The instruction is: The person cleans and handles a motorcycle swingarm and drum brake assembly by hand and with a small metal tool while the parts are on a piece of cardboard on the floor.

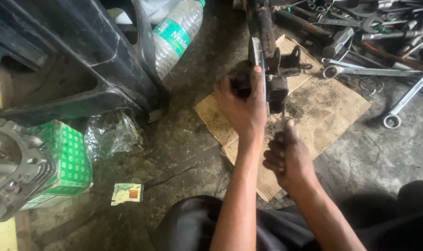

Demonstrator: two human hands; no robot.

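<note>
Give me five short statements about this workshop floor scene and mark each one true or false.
1. The left hand grips a dark, rusty metal part. True.
2. The part sits over a piece of cardboard. True.
3. The right hand is empty and flat on the floor. False: it is closed around a thin tool pointed up at the part.
4. A plastic bottle stands upright on the cardboard. False: it lies tilted beside the black plastic body, off the cardboard.
5. Spanners lie at the upper right. True.
</note>
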